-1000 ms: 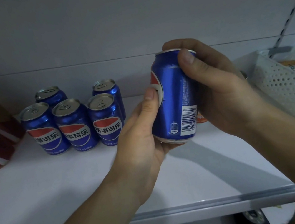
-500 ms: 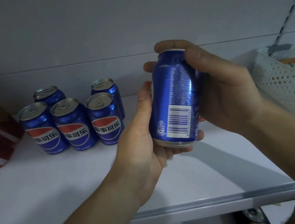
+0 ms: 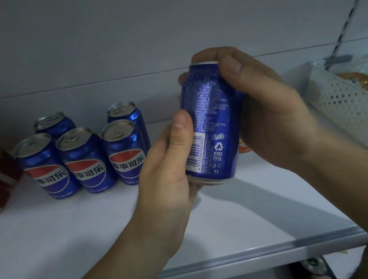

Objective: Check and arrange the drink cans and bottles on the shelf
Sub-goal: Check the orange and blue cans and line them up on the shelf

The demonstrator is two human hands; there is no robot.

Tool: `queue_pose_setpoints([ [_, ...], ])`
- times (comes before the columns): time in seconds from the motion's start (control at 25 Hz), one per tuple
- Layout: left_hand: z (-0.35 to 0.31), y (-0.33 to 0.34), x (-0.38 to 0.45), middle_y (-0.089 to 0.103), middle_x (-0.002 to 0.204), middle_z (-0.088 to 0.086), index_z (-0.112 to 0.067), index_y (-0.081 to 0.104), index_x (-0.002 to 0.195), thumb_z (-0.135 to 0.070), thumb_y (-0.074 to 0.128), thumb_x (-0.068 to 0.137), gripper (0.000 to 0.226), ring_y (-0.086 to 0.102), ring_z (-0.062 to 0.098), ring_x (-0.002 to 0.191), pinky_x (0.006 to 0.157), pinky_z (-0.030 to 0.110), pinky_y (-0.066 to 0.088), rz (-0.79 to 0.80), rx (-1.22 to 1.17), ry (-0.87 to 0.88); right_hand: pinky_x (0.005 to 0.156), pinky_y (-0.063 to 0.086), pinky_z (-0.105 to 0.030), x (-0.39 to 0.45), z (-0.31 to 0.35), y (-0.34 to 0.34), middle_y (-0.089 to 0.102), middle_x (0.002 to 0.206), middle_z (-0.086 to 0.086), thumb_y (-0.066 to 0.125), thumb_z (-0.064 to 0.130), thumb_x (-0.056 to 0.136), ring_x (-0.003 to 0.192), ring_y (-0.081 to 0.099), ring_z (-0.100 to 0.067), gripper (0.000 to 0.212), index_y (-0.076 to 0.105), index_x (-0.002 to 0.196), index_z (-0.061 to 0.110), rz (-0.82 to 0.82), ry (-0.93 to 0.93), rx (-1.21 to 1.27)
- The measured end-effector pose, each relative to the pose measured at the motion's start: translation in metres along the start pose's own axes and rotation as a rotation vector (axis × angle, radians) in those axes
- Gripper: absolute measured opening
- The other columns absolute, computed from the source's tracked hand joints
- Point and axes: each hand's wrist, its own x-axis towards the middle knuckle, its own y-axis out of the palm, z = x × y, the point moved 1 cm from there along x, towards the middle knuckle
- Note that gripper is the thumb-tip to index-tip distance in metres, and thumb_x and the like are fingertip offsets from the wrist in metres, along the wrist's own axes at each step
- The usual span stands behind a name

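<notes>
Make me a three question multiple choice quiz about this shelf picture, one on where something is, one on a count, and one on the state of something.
1. Where is the white perforated basket?
A. At the right end of the shelf
B. At the left end of the shelf
C. In front of the standing cans

2. How many blue cans stand on the shelf?
A. Three
B. Five
C. Seven

3. What is the state of the held can?
A. Lying on the shelf
B. Raised off the shelf in both hands
C. Standing inside the basket

Answers:
1 A, the basket sits at the shelf's right end.
2 B, three cans stand in front and two behind.
3 B, the left hand supports its lower part, the right hand grips its top, and its barcode side faces the camera.
</notes>
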Motion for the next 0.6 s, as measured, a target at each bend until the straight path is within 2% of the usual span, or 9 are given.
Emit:
queue_pose_setpoints([
  [0.04,-0.0002,0.0,-0.0001,0.077,0.11,0.008,-0.021,0.074,0.107,-0.05,0.06,0.082,0.04,0.074,0.027,0.1,0.087,0.05,0.058,0.008,-0.016,-0.01,0.082,0.044,-0.082,-0.0007,0.0008,-0.0003,0.063,0.12,-0.033,0.059,0.025,0.09,0.101,0.063,-0.053,0.03,0.065,0.118,0.015,0.015,0.012,0.023],
  [0.08,-0.0011,0.0001,-0.0006,0.077,0.11,0.007,-0.022,0.075,0.107,-0.05,0.059,0.082,0.041,0.074,0.025,0.101,0.087,0.047,0.058,0.018,-0.014,-0.014,0.089,0.047,-0.077,-0.0017,0.0026,-0.0001,0.063,0.12,-0.034,0.058,0.023,0.09,0.103,0.063,-0.054,0.03,0.065,0.119,0.015,0.013,0.008,0.042],
  [0.12,-0.0018,0.0,-0.0007,0.077,0.113,0.006,-0.02,0.072,0.112,-0.052,0.06,0.082,0.045,0.073,0.024,0.104,0.089,0.046,0.057,0.028,0.015,-0.008,0.088,0.054,-0.068,-0.0025,0.0042,0.0003,0.066,0.115,-0.03,0.059,0.021,0.09,0.099,0.065,-0.049,0.03,0.065,0.118,0.015,-0.01,-0.009,0.05],
  [0.16,-0.0018,-0.0003,-0.0009,0.076,0.115,0.005,-0.018,0.068,0.118,-0.053,0.061,0.082,0.051,0.073,0.023,0.106,0.092,0.046,0.057,0.037,0.065,0.001,0.08,0.059,-0.056,-0.0033,0.0063,0.0009,0.068,0.11,-0.026,0.062,0.021,0.089,0.093,0.067,-0.041,0.029,0.065,0.117,0.016,-0.038,-0.03,0.043],
  [0.24,-0.0004,-0.0007,-0.0007,0.075,0.115,0.006,-0.013,0.062,0.122,-0.046,0.06,0.083,0.051,0.072,0.025,0.106,0.096,0.049,0.055,0.048,0.146,0.026,0.071,0.06,-0.043,-0.0031,0.0091,0.001,0.071,0.107,-0.023,0.066,0.022,0.088,0.086,0.068,-0.03,0.029,0.065,0.117,0.018,-0.064,-0.051,0.018],
  [0.32,0.0011,-0.0017,-0.0002,0.076,0.114,0.007,-0.013,0.063,0.119,-0.043,0.059,0.084,0.046,0.072,0.026,0.107,0.097,0.049,0.055,0.039,0.166,0.035,0.079,0.06,-0.046,-0.0008,0.0093,-0.0006,0.068,0.116,-0.028,0.062,0.026,0.089,0.093,0.067,-0.03,0.033,0.064,0.12,0.016,-0.033,-0.027,0.041],
  [0.4,0.0016,-0.0029,0.0001,0.075,0.115,0.006,-0.015,0.064,0.12,-0.045,0.056,0.085,0.047,0.071,0.026,0.11,0.099,0.05,0.053,0.023,0.133,-0.004,0.086,0.058,-0.046,0.0018,0.0082,-0.0022,0.067,0.11,-0.025,0.057,0.025,0.091,0.095,0.066,-0.028,0.034,0.063,0.121,0.011,-0.013,0.0,0.082],
  [0.52,-0.0011,-0.0041,0.0012,0.074,0.119,0.006,-0.019,0.066,0.122,-0.047,0.053,0.086,0.047,0.068,0.028,0.115,0.103,0.056,0.049,0.039,0.09,-0.048,0.075,0.057,-0.036,0.0029,0.0065,-0.0035,0.068,0.093,-0.01,0.061,0.019,0.09,0.081,0.066,-0.02,0.024,0.064,0.113,0.011,-0.032,-0.009,0.093],
  [0.6,-0.0009,-0.005,0.0009,0.074,0.119,0.006,-0.02,0.066,0.123,-0.048,0.053,0.086,0.048,0.068,0.028,0.115,0.101,0.054,0.051,0.038,0.071,-0.055,0.078,0.056,-0.037,0.0025,0.0067,-0.0035,0.068,0.097,-0.012,0.061,0.019,0.09,0.084,0.065,-0.021,0.024,0.064,0.112,0.012,-0.031,-0.008,0.106],
])
